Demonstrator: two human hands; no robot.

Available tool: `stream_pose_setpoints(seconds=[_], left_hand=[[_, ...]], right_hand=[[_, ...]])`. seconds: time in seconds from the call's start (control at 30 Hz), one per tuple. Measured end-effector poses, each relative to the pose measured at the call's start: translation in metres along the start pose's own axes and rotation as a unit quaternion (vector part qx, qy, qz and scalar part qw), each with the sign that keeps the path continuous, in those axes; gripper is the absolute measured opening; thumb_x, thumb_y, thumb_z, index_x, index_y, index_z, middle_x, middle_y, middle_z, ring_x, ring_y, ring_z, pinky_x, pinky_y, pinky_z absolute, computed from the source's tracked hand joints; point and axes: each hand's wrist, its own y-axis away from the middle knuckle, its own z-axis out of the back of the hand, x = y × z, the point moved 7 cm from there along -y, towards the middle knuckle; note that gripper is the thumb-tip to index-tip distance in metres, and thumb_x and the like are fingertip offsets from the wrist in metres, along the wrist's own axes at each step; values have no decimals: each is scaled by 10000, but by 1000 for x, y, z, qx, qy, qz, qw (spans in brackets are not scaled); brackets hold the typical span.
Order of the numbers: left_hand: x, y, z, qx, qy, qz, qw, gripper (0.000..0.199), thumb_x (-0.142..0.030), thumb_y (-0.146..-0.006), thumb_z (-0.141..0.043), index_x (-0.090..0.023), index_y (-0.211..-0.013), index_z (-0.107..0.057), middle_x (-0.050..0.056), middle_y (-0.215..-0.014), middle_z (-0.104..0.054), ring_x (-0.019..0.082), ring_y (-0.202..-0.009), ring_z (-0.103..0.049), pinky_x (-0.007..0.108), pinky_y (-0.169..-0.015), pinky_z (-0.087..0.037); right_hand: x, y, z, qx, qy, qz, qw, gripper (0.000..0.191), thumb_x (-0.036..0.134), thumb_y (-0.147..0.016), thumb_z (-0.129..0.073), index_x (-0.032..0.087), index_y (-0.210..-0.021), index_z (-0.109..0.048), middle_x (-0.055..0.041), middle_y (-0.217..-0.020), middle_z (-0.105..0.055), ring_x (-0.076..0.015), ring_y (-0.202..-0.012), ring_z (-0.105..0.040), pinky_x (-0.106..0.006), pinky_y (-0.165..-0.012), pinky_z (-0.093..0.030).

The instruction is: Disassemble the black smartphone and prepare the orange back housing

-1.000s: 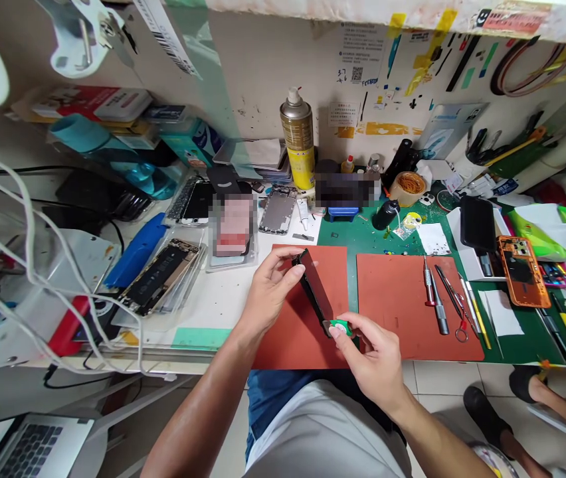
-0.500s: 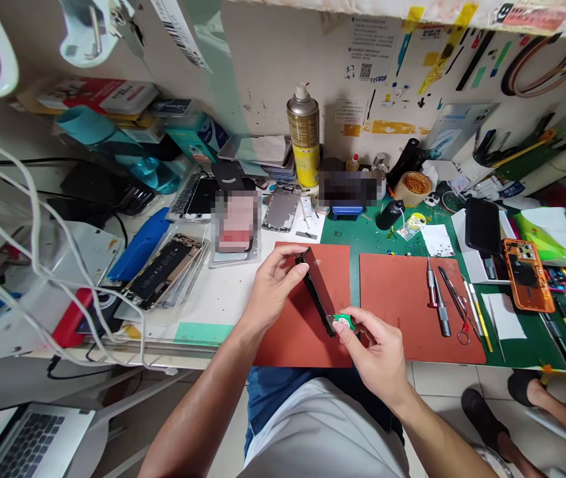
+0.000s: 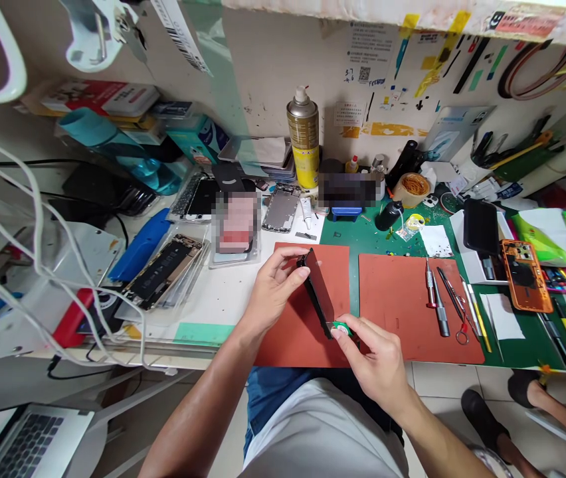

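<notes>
In the head view, the left hand (image 3: 277, 282) is clamped on the far end of a dark, thin phone-like device (image 3: 319, 292), its thumb on the near side. The right hand (image 3: 375, 342) pinches a small green piece (image 3: 343, 328) between thumb and fingers, against the device's near end. The device is tilted, over the left red-brown mat (image 3: 287, 338); whether it touches the mat, I cannot tell.

On the right red-brown mat (image 3: 392, 302) lie a screwdriver (image 3: 430, 285) and scissors (image 3: 455, 302), side by side. Farther right on the table (image 3: 335, 238) is an orange phone housing (image 3: 527, 275). An opened phone (image 3: 163, 272) lies left of the hands, beside a blue object (image 3: 141, 245). A yellow spray can (image 3: 303, 143) stands upright at the far side.
</notes>
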Motion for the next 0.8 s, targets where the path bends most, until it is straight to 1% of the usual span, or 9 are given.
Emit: stream_pose_setpoints(seconds=[0.17,0.3,0.4,0.47,0.53,0.6,0.67,0.73,0.8], left_hand=[[2,4,3,-8,-4,-3,1000,347,-464,-919,-863,-281,-1195,-761,74,-1261,-742,280,-1259,-699,415,-1121,-527],[4,7,3,-20,9,-2,1000,369,-483,-913,-864,-278,-1198,-751,74,-1262,-739,289,-1263,-712,423,-1125,-535],[6,11,0,-35,31,-1,999,373,-520,-934,-832,-278,-1198,-732,65,-1267,-745,280,-1209,-749,424,-1108,-557],[8,15,-3,-48,55,1,997,364,-560,-981,-763,-289,-1217,-705,58,-1254,-762,277,-1158,-779,435,-1057,-593],[11,20,-6,-63,83,1,995,361,-602,-1040,-658,-312,-1254,-669,47,-1226,-785,275,-1132,-795,454,-1013,-622],[16,24,-8,-86,131,15,988,388,-647,-1069,-568,-329,-1277,-645,42,-1199,-803,283,-1125,-804,486,-993,-638],[23,26,-9,-116,196,43,973,425,-680,-1066,-539,-329,-1277,-651,44,-1198,-813,293,-1146,-804,517,-1025,-631],[28,24,-11,-133,256,67,955,436,-687,-1050,-558,-317,-1248,-676,48,-1204,-817,300,-1162,-801,537,-1071,-611],[26,18,-16,-125,293,67,945,435,-675,-1035,-576,-295,-1208,-698,59,-1195,-819,307,-1140,-805,563,-1083,-601]], right_hand=[[-1,2,-1,14,12,10,1000,224,303,-1111,-595,278,-1205,-796,-61,-953,-787,-222,-802,-727,-322,-738,-572],[-1,3,-3,10,13,4,1000,247,331,-1107,-596,279,-1225,-806,-56,-905,-773,-218,-750,-705,-327,-709,-574],[-1,8,-4,0,-7,-10,1000,306,393,-1054,-702,275,-1325,-782,-57,-928,-788,-224,-743,-719,-337,-721,-606],[-1,9,2,-22,-20,-11,1000,415,423,-1029,-740,266,-1413,-734,-73,-1010,-804,-235,-799,-745,-347,-765,-631],[-5,1,20,-69,-5,-9,998,387,433,-1059,-686,249,-1397,-729,-95,-1089,-810,-245,-899,-769,-353,-824,-638],[-13,-20,48,-136,58,-19,989,337,461,-1091,-612,231,-1291,-757,-111,-1115,-811,-253,-958,-773,-361,-856,-628],[-25,-52,81,-211,161,-38,964,400,541,-1068,-608,212,-1243,-754,-124,-1105,-806,-268,-940,-755,-395,-871,-611],[-39,-93,107,-250,197,-39,947,510,580,-1014,-649,159,-1295,-711,-192,-1231,-760,-337,-1131,-704,-491,-1031,-547],[-55,-135,121,-268,218,-44,937,674,606,-920,-749,115,-1370,-650,-258,-1362,-692,-402,-1309,-595,-574,-1158,-430]])
